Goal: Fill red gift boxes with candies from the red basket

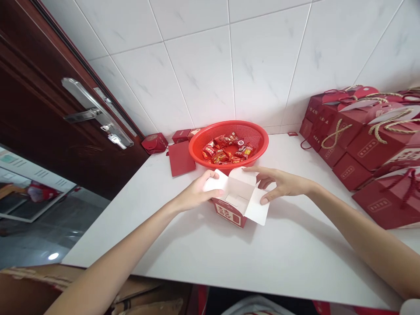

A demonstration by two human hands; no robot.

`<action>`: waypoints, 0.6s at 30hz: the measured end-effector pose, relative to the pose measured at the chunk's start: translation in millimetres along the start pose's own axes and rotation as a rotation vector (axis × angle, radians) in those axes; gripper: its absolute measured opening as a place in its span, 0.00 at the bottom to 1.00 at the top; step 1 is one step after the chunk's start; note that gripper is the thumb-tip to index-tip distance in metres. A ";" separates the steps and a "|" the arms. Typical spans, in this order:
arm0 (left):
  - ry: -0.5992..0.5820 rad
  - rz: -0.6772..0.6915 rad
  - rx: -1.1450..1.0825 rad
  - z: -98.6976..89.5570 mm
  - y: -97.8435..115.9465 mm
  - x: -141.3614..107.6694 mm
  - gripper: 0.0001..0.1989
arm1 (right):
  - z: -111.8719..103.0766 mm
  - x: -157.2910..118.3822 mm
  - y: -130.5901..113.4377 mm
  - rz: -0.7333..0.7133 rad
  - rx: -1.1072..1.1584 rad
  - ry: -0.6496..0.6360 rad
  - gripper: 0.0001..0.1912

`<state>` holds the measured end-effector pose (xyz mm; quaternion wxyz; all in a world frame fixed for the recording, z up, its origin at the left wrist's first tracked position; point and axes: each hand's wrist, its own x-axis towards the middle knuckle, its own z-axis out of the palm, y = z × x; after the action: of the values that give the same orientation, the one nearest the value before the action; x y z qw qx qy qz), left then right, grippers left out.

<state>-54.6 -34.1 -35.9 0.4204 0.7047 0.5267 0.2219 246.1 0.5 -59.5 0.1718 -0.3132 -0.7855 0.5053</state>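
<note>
A small red cardboard gift box (228, 214) stands on the white table with its top flaps spread out and its white inside showing. Nothing lies on the part of its floor that I can see. My left hand (196, 192) pinches the left flap between thumb and fingers. On the other side, my right hand (282, 183) has its thumb on the right flap, and its fingers curl behind the back and right flaps. Just behind the box sits a red plastic basket (194, 151) with several wrapped candies (226, 151) in it.
Filled-out red gift boxes (367, 140) with rope handles are stacked at the right. A flat red card (181, 159) and a small red box (154, 143) lie left of the basket. A tiled wall (200, 83) borders the table (197, 262); a brown door (39, 87) stands at left.
</note>
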 end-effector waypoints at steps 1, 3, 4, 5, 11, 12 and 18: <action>0.050 0.043 0.028 1.7 -0.5 0.6 0.19 | -0.7 -0.7 -2.0 -0.012 -0.013 0.009 0.49; 0.120 0.103 0.029 4.2 -2.0 2.0 0.17 | -1.6 -1.8 -5.3 -0.026 -0.036 0.024 0.48; 0.143 0.121 0.014 5.0 -2.9 2.8 0.17 | -1.9 -2.2 -6.5 -0.033 -0.044 0.032 0.47; 0.159 0.134 -0.004 5.7 -4.0 3.4 0.17 | -2.3 -2.7 -7.4 -0.044 -0.050 0.041 0.46; 0.242 0.179 -0.047 10.0 -7.7 5.8 0.17 | -11.9 -3.5 -13.9 -0.161 0.006 0.188 0.26; 0.266 0.190 -0.050 11.2 -7.6 6.7 0.16 | -14.7 -2.0 -15.5 -0.173 0.040 0.244 0.24; 0.370 0.192 -0.052 19.0 -6.2 13.0 0.11 | -32.0 28.8 -23.0 -0.234 0.194 0.611 0.20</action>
<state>-39.3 -28.2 -53.2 0.3117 0.6878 0.5194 0.4000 236.1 34.8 -26.3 0.4851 -0.3402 -0.6766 0.4372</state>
